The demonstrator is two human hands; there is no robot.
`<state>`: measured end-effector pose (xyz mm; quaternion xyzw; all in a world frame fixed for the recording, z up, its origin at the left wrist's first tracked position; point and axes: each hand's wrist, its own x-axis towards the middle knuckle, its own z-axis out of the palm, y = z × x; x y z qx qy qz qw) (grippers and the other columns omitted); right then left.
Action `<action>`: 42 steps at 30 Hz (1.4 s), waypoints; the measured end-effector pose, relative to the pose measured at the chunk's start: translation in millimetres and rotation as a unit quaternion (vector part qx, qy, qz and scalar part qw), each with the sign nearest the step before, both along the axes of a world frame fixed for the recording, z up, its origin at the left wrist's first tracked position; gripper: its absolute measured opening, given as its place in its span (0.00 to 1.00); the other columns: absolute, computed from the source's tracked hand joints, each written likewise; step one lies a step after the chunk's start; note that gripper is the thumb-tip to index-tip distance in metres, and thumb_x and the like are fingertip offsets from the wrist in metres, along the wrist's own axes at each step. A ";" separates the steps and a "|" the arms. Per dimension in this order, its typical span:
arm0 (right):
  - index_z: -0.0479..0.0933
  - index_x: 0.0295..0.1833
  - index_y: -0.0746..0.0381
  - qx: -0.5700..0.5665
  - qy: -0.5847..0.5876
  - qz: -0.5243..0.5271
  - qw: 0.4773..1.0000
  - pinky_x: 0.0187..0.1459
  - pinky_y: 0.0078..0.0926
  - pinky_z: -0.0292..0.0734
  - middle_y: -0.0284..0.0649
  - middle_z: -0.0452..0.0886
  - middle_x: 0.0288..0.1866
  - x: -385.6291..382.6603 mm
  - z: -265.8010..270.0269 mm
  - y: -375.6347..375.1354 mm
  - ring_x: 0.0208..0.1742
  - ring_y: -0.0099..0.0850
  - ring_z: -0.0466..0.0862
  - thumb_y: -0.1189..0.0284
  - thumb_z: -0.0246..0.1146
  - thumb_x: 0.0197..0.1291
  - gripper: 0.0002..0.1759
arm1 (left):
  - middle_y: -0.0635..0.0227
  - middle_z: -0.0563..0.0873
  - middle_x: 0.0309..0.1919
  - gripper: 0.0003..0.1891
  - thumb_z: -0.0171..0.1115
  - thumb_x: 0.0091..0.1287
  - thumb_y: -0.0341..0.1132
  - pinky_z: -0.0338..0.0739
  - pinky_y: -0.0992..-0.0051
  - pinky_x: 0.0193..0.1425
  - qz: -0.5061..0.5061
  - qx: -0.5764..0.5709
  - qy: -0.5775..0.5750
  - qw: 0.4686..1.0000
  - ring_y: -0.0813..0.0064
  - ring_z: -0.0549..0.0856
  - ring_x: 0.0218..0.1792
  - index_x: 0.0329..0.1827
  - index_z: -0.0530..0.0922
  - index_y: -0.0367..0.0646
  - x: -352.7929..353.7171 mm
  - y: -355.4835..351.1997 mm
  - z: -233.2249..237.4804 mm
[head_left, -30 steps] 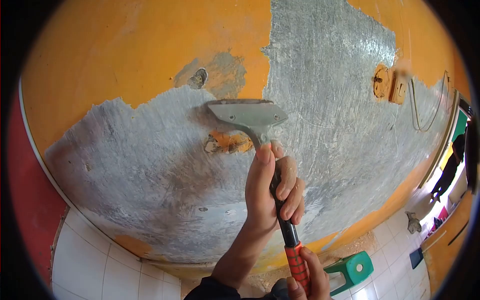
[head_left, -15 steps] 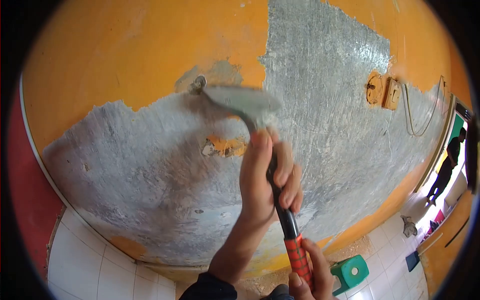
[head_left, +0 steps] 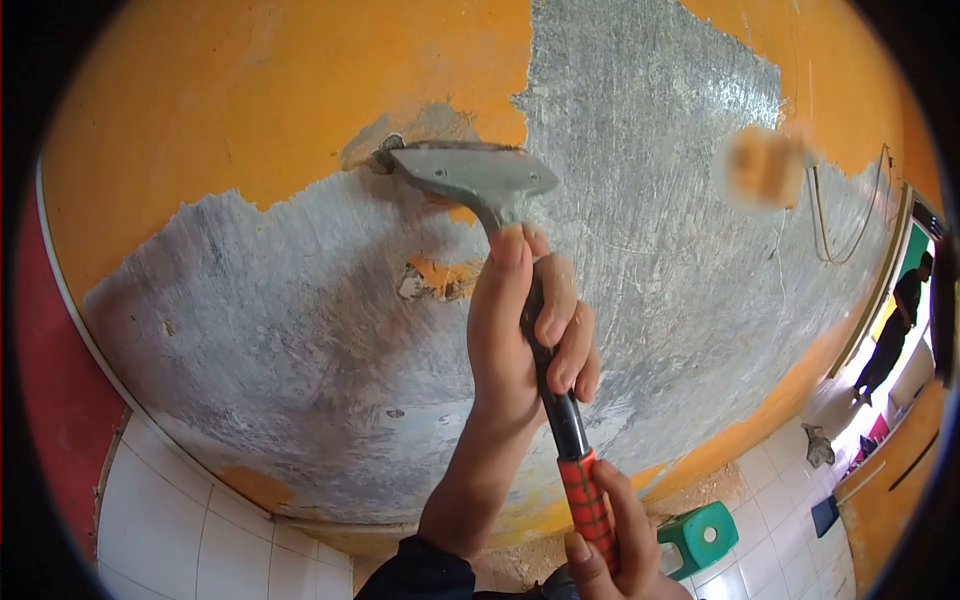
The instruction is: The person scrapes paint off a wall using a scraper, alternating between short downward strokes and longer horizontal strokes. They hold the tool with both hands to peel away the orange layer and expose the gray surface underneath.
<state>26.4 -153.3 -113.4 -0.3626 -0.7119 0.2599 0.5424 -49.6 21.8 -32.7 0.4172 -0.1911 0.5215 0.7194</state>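
Observation:
A long-handled wall scraper [head_left: 480, 168] with a wide grey head lies up against the wall, its blade near the edge of the orange paint [head_left: 300, 90]. My left hand [head_left: 525, 330] is closed round the black upper shaft, thumb stretched up toward the head. Lower down, my right hand [head_left: 625, 545] grips the red checked handle [head_left: 585, 505]. The head overlaps part of a rough hole [head_left: 388, 152] in the wall. Below it, a small orange patch [head_left: 440, 278] remains on the bare grey plaster [head_left: 300, 350].
A blurred wall fitting [head_left: 765, 170] and a hanging cable [head_left: 825, 245] are at the right. A green stool [head_left: 705, 540] stands on the white tiled floor [head_left: 165, 510]. Paint debris [head_left: 700, 490] lies along the wall's base. A person [head_left: 895, 325] stands by the doorway at far right.
The scraper head has moved slightly up the wall, and both hands have shifted a little up and left with it. The head was blurred before and is sharp now.

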 end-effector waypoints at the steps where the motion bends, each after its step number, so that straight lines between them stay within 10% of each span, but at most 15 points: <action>1: 0.45 0.73 0.73 0.001 0.007 -0.024 1.000 0.71 0.31 0.48 0.63 0.56 0.72 -1.5 -2.7 -2.8 0.75 0.43 0.55 0.78 0.47 0.68 0.31 | 0.76 0.66 0.16 0.15 0.37 0.77 0.50 0.70 0.78 0.07 0.000 -0.001 0.001 1.000 0.82 0.67 0.06 0.45 0.65 0.49 1.0 -2.1 -2.1; 7: 0.57 0.69 0.75 0.019 0.040 -0.147 0.988 0.62 0.37 0.66 0.61 0.72 0.60 -8.1 -11.1 -7.0 0.60 0.42 0.76 0.63 0.60 0.65 0.35 | 0.75 0.67 0.18 0.17 0.30 0.79 0.45 0.74 0.75 0.09 -0.059 0.021 -0.038 0.997 0.80 0.69 0.08 0.51 0.67 0.46 -0.1 -1.5 -9.2; 10: 0.42 0.74 0.73 0.010 0.064 0.048 0.997 0.73 0.30 0.43 0.63 0.53 0.74 -3.4 4.5 -1.7 0.78 0.43 0.51 0.81 0.44 0.68 0.31 | 0.75 0.66 0.18 0.17 0.31 0.79 0.45 0.73 0.75 0.08 -0.038 0.024 -0.026 0.999 0.81 0.69 0.08 0.50 0.68 0.46 -2.3 -1.9 1.2; 15: 0.56 0.70 0.72 0.067 -0.008 -0.165 0.984 0.62 0.33 0.67 0.59 0.75 0.58 -16.2 -14.0 0.1 0.59 0.39 0.77 0.66 0.59 0.64 0.34 | 0.74 0.67 0.18 0.16 0.31 0.79 0.44 0.74 0.74 0.09 -0.084 0.049 -0.051 0.994 0.80 0.70 0.08 0.52 0.67 0.45 -1.6 8.4 -11.0; 16: 0.41 0.74 0.73 0.022 0.029 0.036 0.999 0.73 0.31 0.42 0.63 0.50 0.75 -6.5 6.1 5.0 0.79 0.43 0.49 0.81 0.44 0.68 0.32 | 0.74 0.68 0.19 0.16 0.30 0.79 0.43 0.74 0.74 0.09 -0.084 0.048 -0.046 0.994 0.79 0.70 0.08 0.52 0.66 0.45 -2.8 9.8 -1.0; 30: 0.41 0.75 0.71 0.023 0.080 0.060 0.995 0.74 0.33 0.40 0.61 0.46 0.77 -7.9 6.4 1.1 0.79 0.43 0.47 0.81 0.41 0.69 0.31 | 0.77 0.65 0.16 0.14 0.39 0.77 0.50 0.68 0.77 0.06 -0.036 0.018 0.000 0.999 0.81 0.67 0.07 0.42 0.64 0.50 -3.0 -3.6 7.9; 32: 0.54 0.72 0.71 0.061 -0.040 -0.204 0.976 0.50 0.25 0.74 0.55 0.78 0.54 -13.5 -2.3 0.9 0.46 0.31 0.82 0.67 0.59 0.63 0.36 | 0.76 0.65 0.16 0.14 0.39 0.77 0.49 0.68 0.77 0.06 -0.028 0.020 -0.001 0.999 0.81 0.67 0.07 0.41 0.64 0.50 -2.9 0.4 15.1; 33: 0.54 0.72 0.71 0.057 -0.040 -0.204 0.976 0.50 0.25 0.74 0.55 0.78 0.54 -12.8 4.0 3.7 0.46 0.31 0.82 0.67 0.59 0.63 0.36 | 0.76 0.65 0.16 0.14 0.39 0.77 0.49 0.68 0.77 0.06 -0.023 0.018 -0.002 1.000 0.81 0.67 0.07 0.40 0.63 0.50 -2.6 0.6 21.5; 35: 0.42 0.75 0.71 0.062 0.084 0.061 0.993 0.75 0.34 0.41 0.62 0.47 0.76 -7.7 24.3 13.5 0.79 0.44 0.48 0.80 0.42 0.69 0.31 | 0.76 0.65 0.16 0.14 0.39 0.77 0.49 0.68 0.78 0.06 -0.022 0.023 -0.005 1.000 0.81 0.67 0.07 0.41 0.64 0.50 -1.9 1.8 27.1; 41: 0.41 0.75 0.71 0.036 0.099 0.058 0.993 0.74 0.34 0.42 0.61 0.47 0.76 -10.3 14.5 -0.4 0.79 0.43 0.48 0.80 0.43 0.69 0.32 | 0.73 0.68 0.20 0.17 0.32 0.79 0.45 0.76 0.73 0.10 -0.096 0.087 -0.047 0.990 0.78 0.71 0.10 0.53 0.69 0.47 4.7 14.4 8.8; 42: 0.46 0.74 0.70 -0.032 0.105 -0.058 0.992 0.55 0.26 0.57 0.56 0.63 0.64 -16.9 20.7 -5.0 0.55 0.32 0.63 0.73 0.51 0.66 0.35 | 0.73 0.68 0.20 0.17 0.32 0.79 0.45 0.76 0.73 0.10 -0.083 0.079 -0.043 0.993 0.78 0.71 0.10 0.53 0.70 0.47 3.6 14.3 16.2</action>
